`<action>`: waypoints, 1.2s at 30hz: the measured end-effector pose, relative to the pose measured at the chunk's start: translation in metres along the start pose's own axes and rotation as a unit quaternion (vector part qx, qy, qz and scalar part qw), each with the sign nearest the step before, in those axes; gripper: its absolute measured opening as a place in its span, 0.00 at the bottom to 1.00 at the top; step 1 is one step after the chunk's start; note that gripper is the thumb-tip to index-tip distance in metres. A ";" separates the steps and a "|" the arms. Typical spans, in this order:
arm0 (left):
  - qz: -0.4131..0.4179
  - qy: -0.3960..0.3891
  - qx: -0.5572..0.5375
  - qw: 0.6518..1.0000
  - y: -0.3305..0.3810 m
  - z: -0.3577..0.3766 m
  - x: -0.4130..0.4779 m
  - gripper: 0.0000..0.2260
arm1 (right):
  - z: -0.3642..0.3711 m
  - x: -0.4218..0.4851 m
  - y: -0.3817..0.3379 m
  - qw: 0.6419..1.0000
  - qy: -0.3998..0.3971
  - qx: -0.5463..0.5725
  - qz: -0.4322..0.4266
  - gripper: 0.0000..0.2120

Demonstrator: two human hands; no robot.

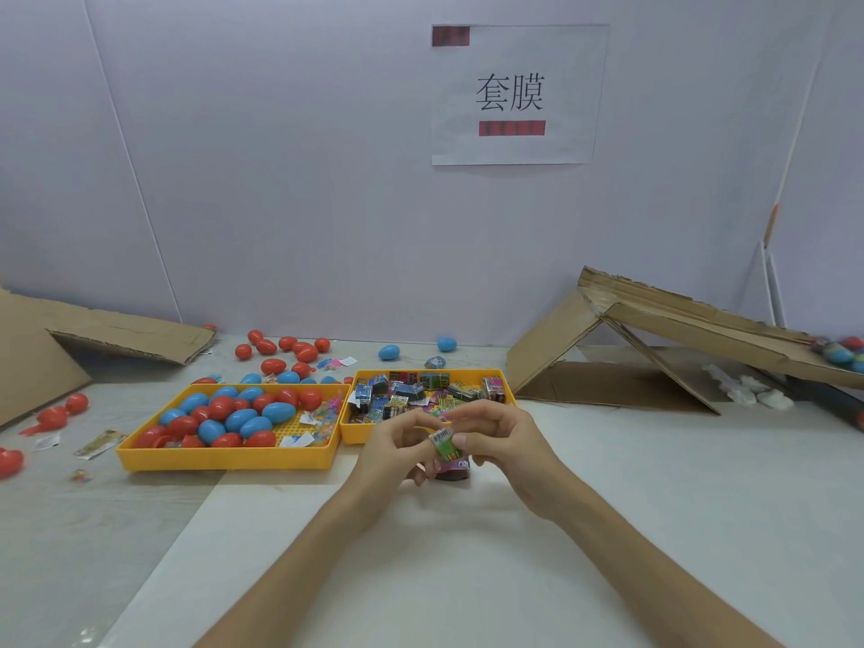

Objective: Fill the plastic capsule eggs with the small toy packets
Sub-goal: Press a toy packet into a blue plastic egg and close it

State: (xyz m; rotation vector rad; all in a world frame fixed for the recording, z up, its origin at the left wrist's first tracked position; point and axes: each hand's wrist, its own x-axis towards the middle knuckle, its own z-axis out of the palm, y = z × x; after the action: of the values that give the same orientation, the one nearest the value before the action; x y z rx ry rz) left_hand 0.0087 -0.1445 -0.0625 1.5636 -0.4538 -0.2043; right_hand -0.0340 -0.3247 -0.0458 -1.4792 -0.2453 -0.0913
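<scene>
1. Reaching in from the near edge, two bare forearms meet over the smooth white tabletop (467, 577), just in front of the packet tray (353, 434).
2. The left hand (392, 449) has its fingers curled, thumb and fingertips pinching a small toy packet (443, 442). The right hand (507, 441) pinches the same packet from the other side, thumb on its face and the other fingers arched above.
3. That packet is glossy, crinkled foil, mostly green with printed lettering, and it is held above the tabletop just in front of the packet tray. A purple and dark piece shows beneath it; I cannot tell what it is.
4. The packet tray is a shallow rectangular bin of yellow plastic. It is heaped with more folded packets (406, 395), small blocks in blue, black, pink and yellow.
5. Just beside the packet tray's left wall sits a wider yellow egg tray (224, 460) with a studded floor. It holds smooth oval capsule eggs (241, 419), red and blue, with paper slips and coloured bits at its right end.
6. Behind the packet tray and to its left, loose eggs (273, 366) lie scattered, mostly red; two blue ones (389, 352) lie straight behind it.
7. Right of the packet tray stands a corrugated cardboard ramp (551, 362), folded like a tent. Far to its left, a flat cardboard sheet (126, 334) slants.
8. Above and behind the packet tray, a white paper sign (514, 63) with black characters and red bars hangs on the pale wall.
</scene>
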 end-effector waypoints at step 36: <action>-0.188 0.161 0.587 0.770 0.012 -0.179 0.036 0.32 | -0.008 0.004 0.000 0.998 0.049 -0.023 0.027 0.17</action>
State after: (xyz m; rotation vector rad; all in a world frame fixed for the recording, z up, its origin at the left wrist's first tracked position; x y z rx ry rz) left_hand 0.1115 0.0046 -0.0360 2.8748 0.0915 0.0959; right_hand -0.0297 -0.3323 -0.0454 -1.5219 -0.1243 -0.1271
